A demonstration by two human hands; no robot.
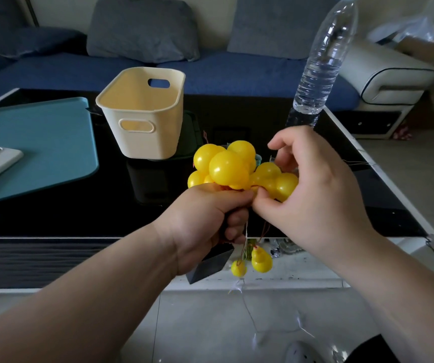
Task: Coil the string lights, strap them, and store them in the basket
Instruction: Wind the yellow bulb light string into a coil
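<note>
The basket [145, 142] is shown upright and open-topped on the counter [79, 205], ahead and to the left of the hands, its long axis running away from the viewer. It lies nearer the left hand [205, 221], whose fingers are curled tightly round the gathered base of the string lights [227, 167] and a dark block [208, 268] beneath. The bunched bulbs are held above the counter's near edge, just right of the basket. The right hand [312, 189] is seen pinching the wiring at the bunch's right side. Two loose bulbs [261, 260] are left hanging straight below the hands, with wire [250, 313] trailing to the floor. Coiling is therefore judged unfinished, and this tail is expected to be drawn upward.
</note>
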